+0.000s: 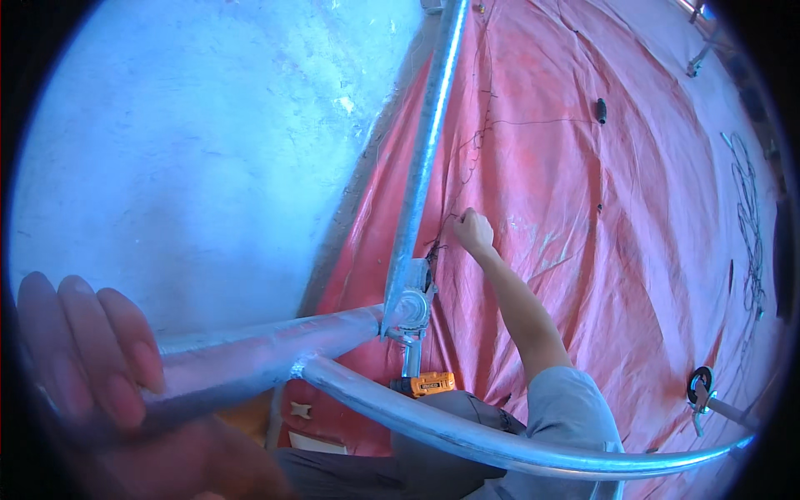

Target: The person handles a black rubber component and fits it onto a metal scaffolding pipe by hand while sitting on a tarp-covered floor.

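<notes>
Left hand (92,358) wraps fingers round thick metal tube (250,360), which crosses over red sheet's (533,192) left edge. Right hand not seen. Done: curved tube (500,450) joined on; long tube (427,150) meets thick one at clamp (414,307). Can't tell if tight. Co-worker's hand (473,229) bunched at thin wire (487,127); wire lies loose, not tidied.

Pale blue surface (208,150) at left, creased red sheeting (546,183) beside it, bluish light
</notes>
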Motion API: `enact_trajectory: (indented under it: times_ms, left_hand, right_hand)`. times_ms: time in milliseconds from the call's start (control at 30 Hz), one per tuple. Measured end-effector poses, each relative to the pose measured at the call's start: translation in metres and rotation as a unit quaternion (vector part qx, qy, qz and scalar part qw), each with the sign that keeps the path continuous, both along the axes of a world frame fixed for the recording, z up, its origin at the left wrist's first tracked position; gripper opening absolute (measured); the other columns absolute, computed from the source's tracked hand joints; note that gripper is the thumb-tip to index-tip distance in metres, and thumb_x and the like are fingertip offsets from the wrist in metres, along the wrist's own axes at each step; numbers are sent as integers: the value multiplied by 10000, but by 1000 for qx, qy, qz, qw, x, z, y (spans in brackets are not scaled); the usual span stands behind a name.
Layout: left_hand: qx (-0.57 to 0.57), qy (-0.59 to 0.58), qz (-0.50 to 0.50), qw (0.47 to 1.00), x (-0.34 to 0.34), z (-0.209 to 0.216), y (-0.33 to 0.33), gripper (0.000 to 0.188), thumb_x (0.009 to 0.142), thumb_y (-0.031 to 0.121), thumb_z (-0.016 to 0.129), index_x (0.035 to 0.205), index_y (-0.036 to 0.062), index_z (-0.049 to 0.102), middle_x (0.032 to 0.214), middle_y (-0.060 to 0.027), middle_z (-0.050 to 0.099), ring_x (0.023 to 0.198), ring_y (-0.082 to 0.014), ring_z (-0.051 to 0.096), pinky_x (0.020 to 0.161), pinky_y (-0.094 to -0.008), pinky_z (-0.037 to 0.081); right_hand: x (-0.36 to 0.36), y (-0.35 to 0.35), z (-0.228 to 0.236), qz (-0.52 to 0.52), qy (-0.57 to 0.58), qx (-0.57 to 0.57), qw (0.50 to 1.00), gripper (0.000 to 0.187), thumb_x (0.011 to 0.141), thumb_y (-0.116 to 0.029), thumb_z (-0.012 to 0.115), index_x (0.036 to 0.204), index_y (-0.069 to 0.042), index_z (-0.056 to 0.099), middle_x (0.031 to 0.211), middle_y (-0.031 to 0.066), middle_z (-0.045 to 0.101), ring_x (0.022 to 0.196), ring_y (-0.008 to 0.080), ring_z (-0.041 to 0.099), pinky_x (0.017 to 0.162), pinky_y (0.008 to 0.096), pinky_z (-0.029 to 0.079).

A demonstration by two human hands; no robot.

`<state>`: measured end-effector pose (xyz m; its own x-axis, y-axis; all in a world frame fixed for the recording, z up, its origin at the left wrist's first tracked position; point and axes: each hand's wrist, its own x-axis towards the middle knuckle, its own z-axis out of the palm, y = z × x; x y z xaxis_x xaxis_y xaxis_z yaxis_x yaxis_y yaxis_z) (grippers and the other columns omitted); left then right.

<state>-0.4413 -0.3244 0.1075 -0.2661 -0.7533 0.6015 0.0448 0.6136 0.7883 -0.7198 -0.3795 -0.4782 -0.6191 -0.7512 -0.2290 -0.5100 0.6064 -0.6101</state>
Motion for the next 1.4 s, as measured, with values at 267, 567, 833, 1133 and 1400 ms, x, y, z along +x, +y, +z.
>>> enact_trajectory:
  times_ms: [267,567,833,1133,1400]
  left_hand:
    - [-7,81,86,993,19,-21,-1,417,1116,253,409,1224,-133,523,1028,-170,551,848,-190,498,816,-285,453]
    - [-63,0,-25,998,19,-26,-2,309,1095,209,439,1129,-88,516,930,-91,465,779,-145,448,730,-257,413]
    - [-48,-51,180,981,40,-9,0,272,1098,190,410,1096,-57,525,928,-101,522,831,-157,532,743,-247,455]
    - [2,-33,172,985,17,-1,5,268,1114,206,371,1091,-12,525,844,-56,473,673,-97,446,640,-220,375]
    - [-55,89,141,984,-8,-29,3,349,1128,198,388,1267,-83,542,794,-48,433,611,-105,377,583,-228,350]
  right_hand:
    - [-21,-65,-7,-57,-19,-97,993,332,951,-349,638,1078,-89,800,1081,255,767,1032,464,740,930,556,579]
    - [-38,-134,9,-124,-32,-37,991,525,929,-456,685,1189,-5,755,1222,276,750,1173,446,721,1012,553,565]
    - [-48,-161,-7,-85,-58,-11,995,410,940,-256,628,1225,14,744,1277,287,731,1207,441,713,1032,535,569]
    - [-63,-131,-19,-123,-27,-186,974,342,915,-279,641,1014,12,790,1000,305,764,1007,474,754,924,547,580]
    - [42,136,59,-121,-151,-304,933,199,1003,-179,671,958,15,667,748,157,643,692,184,628,666,397,528]
